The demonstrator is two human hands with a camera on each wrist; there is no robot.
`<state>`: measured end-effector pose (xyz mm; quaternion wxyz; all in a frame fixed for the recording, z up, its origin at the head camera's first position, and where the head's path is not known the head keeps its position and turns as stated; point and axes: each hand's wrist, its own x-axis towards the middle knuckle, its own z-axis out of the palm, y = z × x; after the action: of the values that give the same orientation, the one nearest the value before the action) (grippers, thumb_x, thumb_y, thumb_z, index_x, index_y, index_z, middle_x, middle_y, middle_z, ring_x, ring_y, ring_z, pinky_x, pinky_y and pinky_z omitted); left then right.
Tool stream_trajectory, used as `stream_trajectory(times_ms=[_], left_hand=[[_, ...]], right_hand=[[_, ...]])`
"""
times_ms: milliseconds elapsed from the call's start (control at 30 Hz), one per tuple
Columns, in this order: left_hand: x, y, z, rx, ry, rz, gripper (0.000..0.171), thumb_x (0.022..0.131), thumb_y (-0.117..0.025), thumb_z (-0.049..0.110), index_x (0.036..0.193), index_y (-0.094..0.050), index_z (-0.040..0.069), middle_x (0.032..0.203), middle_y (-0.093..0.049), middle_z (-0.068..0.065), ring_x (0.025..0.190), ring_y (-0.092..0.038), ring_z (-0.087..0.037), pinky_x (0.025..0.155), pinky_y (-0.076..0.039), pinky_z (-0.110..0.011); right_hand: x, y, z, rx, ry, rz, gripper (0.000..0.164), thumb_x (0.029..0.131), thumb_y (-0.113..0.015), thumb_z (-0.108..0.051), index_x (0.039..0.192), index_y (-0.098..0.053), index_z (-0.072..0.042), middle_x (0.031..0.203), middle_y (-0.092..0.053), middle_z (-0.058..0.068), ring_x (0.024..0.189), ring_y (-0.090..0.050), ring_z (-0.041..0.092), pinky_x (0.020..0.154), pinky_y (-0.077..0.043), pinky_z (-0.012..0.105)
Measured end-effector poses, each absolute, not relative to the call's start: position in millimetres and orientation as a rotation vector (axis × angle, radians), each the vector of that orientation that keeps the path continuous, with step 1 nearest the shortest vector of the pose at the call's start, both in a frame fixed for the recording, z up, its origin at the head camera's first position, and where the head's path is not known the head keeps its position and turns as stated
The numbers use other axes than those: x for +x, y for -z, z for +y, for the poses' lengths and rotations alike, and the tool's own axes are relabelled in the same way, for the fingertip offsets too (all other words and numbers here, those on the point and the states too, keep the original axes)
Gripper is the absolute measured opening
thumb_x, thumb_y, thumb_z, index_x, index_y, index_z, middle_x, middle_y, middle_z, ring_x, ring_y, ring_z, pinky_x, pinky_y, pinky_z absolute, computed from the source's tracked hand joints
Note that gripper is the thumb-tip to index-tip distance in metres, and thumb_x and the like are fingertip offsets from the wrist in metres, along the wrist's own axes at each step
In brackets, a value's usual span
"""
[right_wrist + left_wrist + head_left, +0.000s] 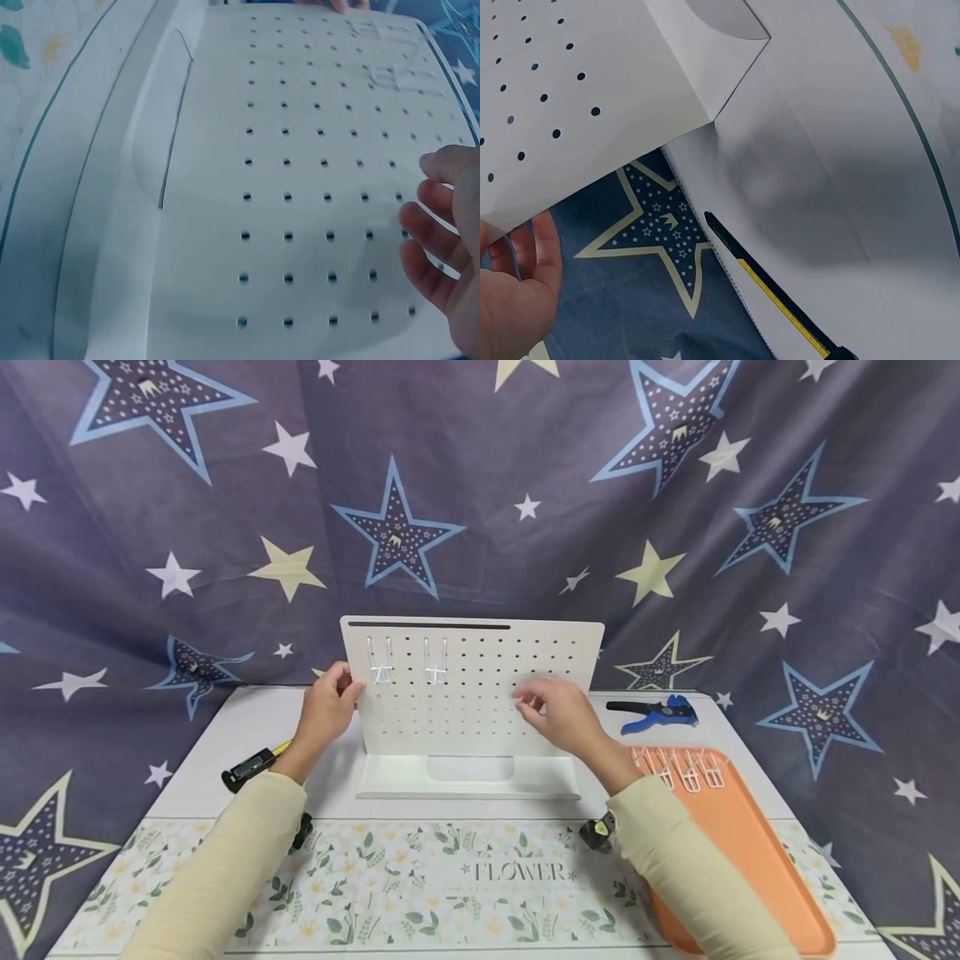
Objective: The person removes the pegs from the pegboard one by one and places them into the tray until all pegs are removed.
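Note:
A white pegboard (465, 742) stands upright on its base with a shallow ledge along the front. Two clear-white wire hooks, a left one (380, 672) and another (436, 673) beside it, hang at its upper left. My left hand (327, 703) grips the board's left edge, thumb in front and fingers behind, as the left wrist view shows at the hand (521, 296). Before the right half of the board hovers my right hand (561, 714), fingers loosely bent. In the right wrist view this hand (454, 232) holds nothing visible.
An orange tray (738, 835) lies at the right, several white hooks (690, 771) along its far end. Behind it are blue-and-black pliers (660, 713). A black-and-yellow tool (253, 766) lies left of the board. A star-patterned curtain (480, 560) hangs behind the table.

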<state>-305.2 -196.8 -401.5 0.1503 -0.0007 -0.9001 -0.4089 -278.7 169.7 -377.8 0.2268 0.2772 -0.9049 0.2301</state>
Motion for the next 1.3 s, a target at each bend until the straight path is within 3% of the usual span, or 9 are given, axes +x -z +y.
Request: stream_trajectory(times_ms=[433,733,1067,1300], left_hand=[[-302,399,-195,-0.009,1.161,-2.587,0.022,0.107,-0.052,0.019,0.122,-0.057,0.004,0.106,-0.066,-0.018,0.091,-0.065,-0.028,0.077,-0.056,-0.036],[-302,399,-196,-0.021,1.155,-2.570,0.020,0.107,-0.053,0.017,0.120,-0.057,0.003,0.105,-0.066,-0.019,0.092,-0.066,-0.030,0.078,-0.057,-0.040],[-303,400,-195,0.001,1.163,-2.585,0.021,0.107,-0.052,0.018,0.121,-0.057,0.004,0.105,-0.065,-0.018,0.093,-0.067,-0.031,0.080,-0.057,-0.042],[-303,399,-195,-0.008,1.160,-2.586,0.021,0.107,-0.052,0.018,0.122,-0.057,0.004,0.106,-0.065,-0.018,0.092,-0.066,-0.031,0.078,-0.056,-0.039]], right_hand=[[-287,375,108,0.741,-0.529,-2.341,0.015,0.090,-0.076,-0.016,0.106,-0.075,-0.016,0.103,-0.074,-0.002,0.079,-0.070,0.011,0.064,-0.055,0.023],[-297,376,74,0.703,-0.484,-2.255,0.016,0.090,-0.077,-0.020,0.105,-0.074,-0.018,0.096,-0.072,-0.004,0.080,-0.069,0.010,0.062,-0.054,0.021],[-306,378,52,0.650,-0.458,-2.211,0.014,0.089,-0.077,-0.021,0.103,-0.075,-0.019,0.104,-0.074,-0.002,0.089,-0.071,0.018,0.064,-0.057,0.029],[-310,381,43,0.622,-0.417,-2.135,0.012,0.087,-0.077,-0.014,0.098,-0.074,-0.019,0.095,-0.072,-0.003,0.083,-0.070,0.015,0.065,-0.056,0.026]])
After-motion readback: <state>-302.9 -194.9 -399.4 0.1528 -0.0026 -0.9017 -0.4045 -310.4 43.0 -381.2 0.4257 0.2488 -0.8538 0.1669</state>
